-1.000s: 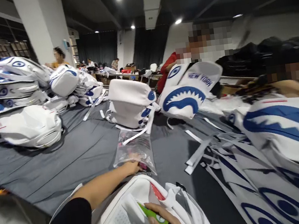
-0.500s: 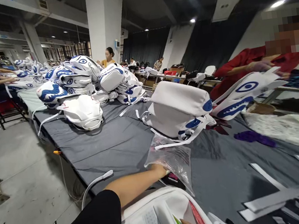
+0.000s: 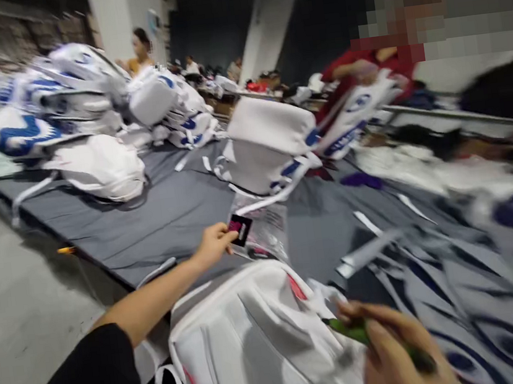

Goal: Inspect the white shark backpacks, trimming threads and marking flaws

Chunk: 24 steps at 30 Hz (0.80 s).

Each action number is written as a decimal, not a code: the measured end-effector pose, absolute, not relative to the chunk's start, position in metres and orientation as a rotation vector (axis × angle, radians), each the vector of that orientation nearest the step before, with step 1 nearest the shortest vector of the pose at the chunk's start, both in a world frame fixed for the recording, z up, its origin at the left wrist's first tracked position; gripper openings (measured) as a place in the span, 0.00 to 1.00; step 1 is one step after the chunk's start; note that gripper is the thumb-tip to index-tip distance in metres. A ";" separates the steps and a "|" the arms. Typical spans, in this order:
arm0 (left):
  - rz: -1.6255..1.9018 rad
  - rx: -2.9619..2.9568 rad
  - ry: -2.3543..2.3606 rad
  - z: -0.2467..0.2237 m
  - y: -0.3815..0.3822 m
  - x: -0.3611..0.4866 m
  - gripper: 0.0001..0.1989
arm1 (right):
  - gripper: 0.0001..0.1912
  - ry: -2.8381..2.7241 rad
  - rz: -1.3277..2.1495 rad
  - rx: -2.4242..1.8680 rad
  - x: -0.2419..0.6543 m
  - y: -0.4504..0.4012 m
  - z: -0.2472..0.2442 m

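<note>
My left hand (image 3: 215,245) reaches forward over the table and pinches a small black tag (image 3: 240,229) with pink and white print. Beneath and beside the tag lies a clear plastic bag (image 3: 266,231), with more dark and pink pieces at its lower end. In my right hand (image 3: 397,349) is a slim green tool (image 3: 348,329) with a dark tip; blur hides its exact kind. A white backpack (image 3: 232,338) with red patches lies in front of me, between my arms, its strap panels upward. The right hand is above its right side.
White and blue bags (image 3: 80,89) are piled at the far left. A white bag (image 3: 268,134) stands beyond the plastic bag. White strips (image 3: 367,253) and eye-printed panels (image 3: 477,314) lie right. A person in red (image 3: 391,66) handles another bag across the grey-covered table (image 3: 177,195).
My left hand has come out of the plastic bag with the black tag. My right hand and the green tool have come more into view. The camera view has shifted right and down.
</note>
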State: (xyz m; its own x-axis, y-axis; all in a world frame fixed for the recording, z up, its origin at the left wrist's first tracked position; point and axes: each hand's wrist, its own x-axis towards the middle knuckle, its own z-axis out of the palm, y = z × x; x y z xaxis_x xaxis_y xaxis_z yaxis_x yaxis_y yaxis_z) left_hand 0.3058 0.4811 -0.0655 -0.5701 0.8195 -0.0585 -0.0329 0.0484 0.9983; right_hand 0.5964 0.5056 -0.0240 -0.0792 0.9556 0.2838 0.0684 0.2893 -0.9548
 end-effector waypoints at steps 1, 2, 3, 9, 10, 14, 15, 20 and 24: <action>1.630 0.832 1.585 -0.057 0.477 0.311 0.21 | 0.15 -1.407 0.988 -1.038 0.590 0.503 -0.017; 1.641 0.860 1.520 -0.050 0.474 0.318 0.23 | 0.16 -1.437 0.967 -1.056 0.581 0.502 -0.011; 1.641 0.892 1.457 -0.043 0.470 0.326 0.24 | 0.17 -1.516 0.971 -1.056 0.572 0.503 -0.007; 1.662 1.066 1.125 -0.021 0.450 0.367 0.21 | 0.08 -1.961 0.918 -0.722 0.540 0.503 0.008; 1.654 1.081 1.078 -0.020 0.449 0.369 0.21 | 0.07 -2.004 0.905 -0.654 0.540 0.500 0.011; 1.505 1.207 0.924 -0.017 0.445 0.364 0.23 | 0.12 -2.105 1.031 -0.449 0.550 0.494 0.020; 1.490 1.279 0.953 -0.017 0.444 0.362 0.22 | 0.12 -2.111 1.053 -0.467 0.552 0.495 0.019; 1.657 2.100 1.290 -0.024 0.440 0.361 0.06 | 0.08 -2.035 0.757 -0.681 0.557 0.494 0.006; 1.710 2.374 1.261 -0.024 0.438 0.369 0.01 | 0.08 -1.976 0.576 -0.697 0.554 0.486 0.000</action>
State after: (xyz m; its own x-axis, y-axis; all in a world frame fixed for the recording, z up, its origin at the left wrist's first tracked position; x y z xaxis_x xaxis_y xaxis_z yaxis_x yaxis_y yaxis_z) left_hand 0.3688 0.4384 -0.0245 0.1108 0.5659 0.8170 0.6136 -0.6856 0.3917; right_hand 0.5544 0.4857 -0.0002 -0.4053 0.6755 0.6160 0.2386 0.7286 -0.6420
